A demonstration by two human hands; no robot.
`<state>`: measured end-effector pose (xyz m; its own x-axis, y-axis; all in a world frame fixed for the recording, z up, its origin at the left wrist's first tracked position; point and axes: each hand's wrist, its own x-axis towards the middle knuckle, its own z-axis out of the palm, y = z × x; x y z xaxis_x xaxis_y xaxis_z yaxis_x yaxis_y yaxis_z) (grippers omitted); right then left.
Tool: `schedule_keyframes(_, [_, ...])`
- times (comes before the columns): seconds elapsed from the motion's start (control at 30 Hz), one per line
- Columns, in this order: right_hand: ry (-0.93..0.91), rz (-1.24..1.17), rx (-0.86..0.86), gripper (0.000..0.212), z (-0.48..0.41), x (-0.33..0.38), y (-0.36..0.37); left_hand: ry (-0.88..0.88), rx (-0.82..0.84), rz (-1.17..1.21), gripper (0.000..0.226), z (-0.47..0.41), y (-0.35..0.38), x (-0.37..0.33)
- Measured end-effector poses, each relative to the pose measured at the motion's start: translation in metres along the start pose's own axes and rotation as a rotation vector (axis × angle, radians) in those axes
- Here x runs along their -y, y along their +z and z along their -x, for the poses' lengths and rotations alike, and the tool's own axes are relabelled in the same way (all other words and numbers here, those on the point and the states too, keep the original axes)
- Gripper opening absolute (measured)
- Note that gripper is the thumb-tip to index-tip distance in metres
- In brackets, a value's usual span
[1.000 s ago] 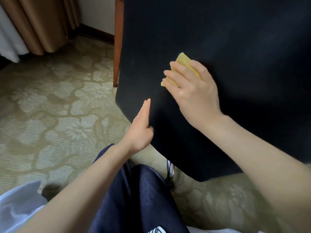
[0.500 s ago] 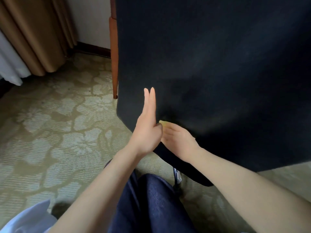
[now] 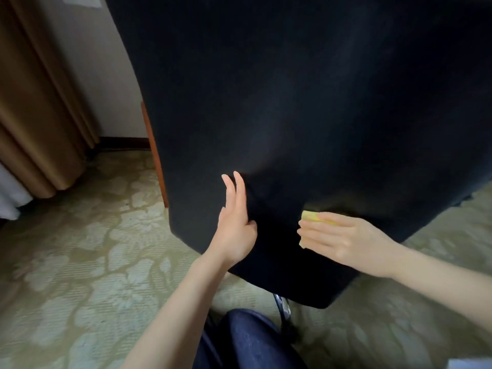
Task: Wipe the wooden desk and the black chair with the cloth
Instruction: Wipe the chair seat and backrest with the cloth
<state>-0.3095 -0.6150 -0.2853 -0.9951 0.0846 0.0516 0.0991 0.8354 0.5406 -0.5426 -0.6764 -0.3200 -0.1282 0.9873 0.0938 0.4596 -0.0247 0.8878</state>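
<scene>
Nearest: knee in dark blue trousers (image 3: 253, 342). Left hand (image 3: 235, 230): grip released, fingers straight and laid flat on the lower back of the black chair (image 3: 292, 102). Right hand (image 3: 343, 241): grip not clenched, fingers flat across the yellow cloth (image 3: 310, 216), pressing it on the chair near its bottom edge; thumb hidden. Chrome chair leg (image 3: 283, 307) below that. Patterned carpet (image 3: 80, 249) underneath. Wooden leg (image 3: 157, 155) just behind the chair's left edge. Tan curtain (image 3: 34, 102) far left.
</scene>
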Motion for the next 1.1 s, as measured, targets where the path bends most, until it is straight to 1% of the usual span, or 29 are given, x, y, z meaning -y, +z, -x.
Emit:
schedule_keyframes(0.07, [0.032,0.068,-0.078,0.039,0.0,-0.016,-0.018,-0.017,0.018,-0.019,0.099,0.0,-0.006,0.0])
schedule_keyframes(0.13, [0.068,0.137,-0.166,0.032,-0.005,-0.031,-0.039,-0.031,0.027,-0.036,0.097,0.003,-0.011,-0.001])
schedule_keyframes(0.23, [0.125,0.265,-0.321,0.027,-0.03,-0.049,-0.071,-0.051,0.025,-0.093,0.09,0.003,-0.019,-0.003])
schedule_keyframes(0.33, [0.214,0.306,-0.459,0.028,-0.063,-0.056,-0.093,-0.057,0.008,-0.157,0.08,0.004,-0.027,-0.005])
schedule_keyframes(0.43, [0.31,0.355,-0.568,0.028,-0.101,-0.059,-0.103,-0.002,-0.036,-0.295,0.072,0.009,-0.041,-0.012])
schedule_keyframes(0.5, [0.349,0.358,-0.602,0.026,-0.125,-0.058,-0.101,0.043,-0.095,-0.418,0.068,0.012,-0.053,-0.019])
schedule_keyframes(0.57, [0.365,0.361,-0.601,0.025,-0.143,-0.054,-0.092,0.067,-0.199,-0.489,0.062,0.015,-0.064,-0.029])
schedule_keyframes(0.63, [0.369,0.335,-0.585,0.021,-0.156,-0.049,-0.081,0.081,-0.342,-0.494,0.053,0.016,-0.075,-0.044])
schedule_keyframes(0.7, [0.355,0.283,-0.527,0.013,-0.162,-0.042,-0.066,0.104,-0.466,-0.476,0.05,0.017,-0.085,-0.059])
schedule_keyframes(0.73, [0.335,0.282,-0.459,0.01,-0.163,-0.037,-0.059,0.119,-0.508,-0.467,0.051,0.017,-0.088,-0.067])
schedule_keyframes(0.77, [0.297,0.317,-0.33,0.011,-0.163,-0.031,-0.052,0.14,-0.538,-0.456,0.054,0.017,-0.091,-0.075])
schedule_keyframes(0.83, [0.199,0.395,-0.025,0.023,-0.156,-0.017,-0.035,0.198,-0.573,-0.445,0.061,0.018,-0.095,-0.092])
schedule_keyframes(0.87, [0.175,0.413,0.068,0.026,-0.15,-0.014,-0.031,0.236,-0.58,-0.448,0.066,0.017,-0.097,-0.101])
schedule_keyframes(0.9, [0.156,0.418,0.096,0.023,-0.143,-0.011,-0.03,0.273,-0.58,-0.455,0.072,0.017,-0.1,-0.11])
schedule_keyframes(0.97, [0.104,0.43,0.049,0.011,-0.126,-0.013,-0.03,0.361,-0.575,-0.492,0.084,0.012,-0.109,-0.132])
schedule_keyframes(1.1, [0.098,0.374,-0.192,0.012,-0.082,-0.02,-0.029,0.447,-0.577,-0.642,0.093,-0.005,-0.126,-0.171])
